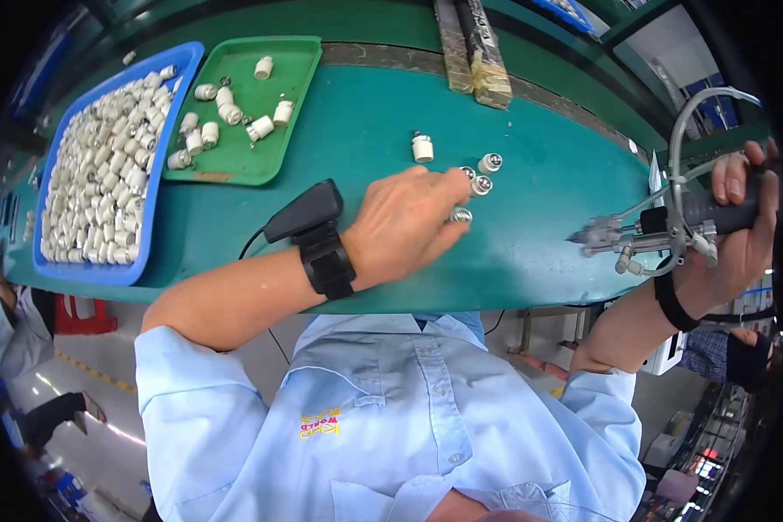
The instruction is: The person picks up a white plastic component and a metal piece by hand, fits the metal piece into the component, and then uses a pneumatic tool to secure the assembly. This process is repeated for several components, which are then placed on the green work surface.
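Observation:
My left hand (404, 222) is over the green work surface, thumb and fingers closed around a small white ceramic socket (460, 215) whose metal end faces up. Just beyond the fingertips stand a few more such sockets (491, 163), metal ends up. Another socket (422, 148) stands a little farther off, with a metal piece sticking out on top. At the right, my right hand (726, 261) is wrapped around the dark body of a power screwdriver (661, 228) with a metal nozzle and hoses. Its blurred tip points left, apart from the sockets.
To the left, a blue tray (139, 271) is heaped with white sockets. Beside it a green tray (270, 157) holds several sockets with metal fittings. Taped bars (487, 74) lie at the far edge. A clear hose (677, 130) arches above the screwdriver. Other people are around the bench.

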`<state>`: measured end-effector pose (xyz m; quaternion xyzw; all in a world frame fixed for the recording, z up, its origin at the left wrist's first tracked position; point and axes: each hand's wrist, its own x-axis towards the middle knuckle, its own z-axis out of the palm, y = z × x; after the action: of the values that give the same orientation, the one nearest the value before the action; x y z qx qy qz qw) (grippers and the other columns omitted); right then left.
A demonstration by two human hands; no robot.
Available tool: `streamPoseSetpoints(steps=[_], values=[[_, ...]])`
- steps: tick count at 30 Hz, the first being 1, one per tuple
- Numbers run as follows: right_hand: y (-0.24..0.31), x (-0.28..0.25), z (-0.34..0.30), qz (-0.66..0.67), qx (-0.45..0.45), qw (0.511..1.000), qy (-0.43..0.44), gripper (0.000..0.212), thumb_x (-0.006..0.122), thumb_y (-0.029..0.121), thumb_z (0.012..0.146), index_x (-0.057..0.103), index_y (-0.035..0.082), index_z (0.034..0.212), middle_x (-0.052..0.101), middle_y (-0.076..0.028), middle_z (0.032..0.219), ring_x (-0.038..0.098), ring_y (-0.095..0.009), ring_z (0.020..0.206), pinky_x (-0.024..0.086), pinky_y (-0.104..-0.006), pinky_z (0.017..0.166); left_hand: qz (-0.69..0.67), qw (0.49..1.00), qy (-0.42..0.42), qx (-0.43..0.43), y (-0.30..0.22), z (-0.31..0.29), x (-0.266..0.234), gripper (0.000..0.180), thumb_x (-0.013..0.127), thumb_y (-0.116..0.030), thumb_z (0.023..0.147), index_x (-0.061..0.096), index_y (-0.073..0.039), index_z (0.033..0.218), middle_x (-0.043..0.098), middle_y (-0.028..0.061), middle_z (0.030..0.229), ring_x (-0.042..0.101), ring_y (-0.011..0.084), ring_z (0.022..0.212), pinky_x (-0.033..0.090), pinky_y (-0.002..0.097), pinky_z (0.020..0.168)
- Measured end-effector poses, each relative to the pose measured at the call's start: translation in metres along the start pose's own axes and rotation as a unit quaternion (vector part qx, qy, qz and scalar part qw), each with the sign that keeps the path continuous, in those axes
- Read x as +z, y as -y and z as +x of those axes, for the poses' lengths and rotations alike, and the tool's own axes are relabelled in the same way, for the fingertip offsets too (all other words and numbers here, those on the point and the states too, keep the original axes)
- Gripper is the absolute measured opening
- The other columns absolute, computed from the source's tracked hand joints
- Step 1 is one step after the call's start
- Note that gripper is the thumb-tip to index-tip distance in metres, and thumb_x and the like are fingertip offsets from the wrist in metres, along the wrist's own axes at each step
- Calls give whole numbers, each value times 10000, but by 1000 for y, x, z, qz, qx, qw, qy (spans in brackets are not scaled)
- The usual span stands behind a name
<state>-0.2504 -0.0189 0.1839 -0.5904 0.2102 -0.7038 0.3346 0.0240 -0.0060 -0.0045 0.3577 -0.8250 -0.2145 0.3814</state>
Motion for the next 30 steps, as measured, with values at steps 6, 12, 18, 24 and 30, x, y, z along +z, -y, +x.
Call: streamPoseSetpoints(steps=[6, 12, 18, 24, 30], values=[[-5, -13, -12, -151, -33, 988, 6, 336, 522, 117, 961, 460, -132, 1179, 560, -166, 922, 498, -136, 713, 419, -264, 640, 64, 995, 34, -72, 15, 24, -21, 390, 769, -240, 758, 511, -71, 997, 605, 119, 767, 604, 333, 721, 458, 438, 611], [-3, -20, -18, -207, -65, 976, 7, 340, 545, 103, 956, 485, -144, 1181, 603, -197, 939, 549, -148, 706, 453, -272, 633, 68, 994, 25, -83, 40, 37, -29, 405, 775, -279, 770, 556, -77, 1044, 611, 117, 787, 597, 297, 700, 459, 395, 605], [2, -22, -26, -279, -130, 951, -39, 325, 555, 120, 945, 499, -120, 1157, 607, -209, 972, 592, -195, 718, 497, -306, 643, 76, 991, 54, -94, 45, 34, -29, 361, 767, -175, 771, 565, -67, 1050, 608, 96, 813, 582, 222, 684, 456, 344, 597], [17, -7, -46, -438, -396, 785, -184, 320, 569, 180, 935, 504, -62, 1133, 593, -198, 1011, 616, -234, 731, 542, -355, 679, -61, 982, -12, -179, 20, 12, -32, 447, 727, 5, 760, 508, -45, 1147, 599, 56, 856, 578, 96, 722, 486, 244, 640], [-11, 47, -113, -381, -157, 898, 155, 290, 679, -93, 734, 647, -33, 1016, 643, -201, 952, 643, -292, 843, 532, -370, 640, -221, 955, -8, -198, -13, 7, -37, 499, 683, 40, 749, 453, -12, 1190, 620, 92, 925, 622, 130, 800, 494, 243, 659]])
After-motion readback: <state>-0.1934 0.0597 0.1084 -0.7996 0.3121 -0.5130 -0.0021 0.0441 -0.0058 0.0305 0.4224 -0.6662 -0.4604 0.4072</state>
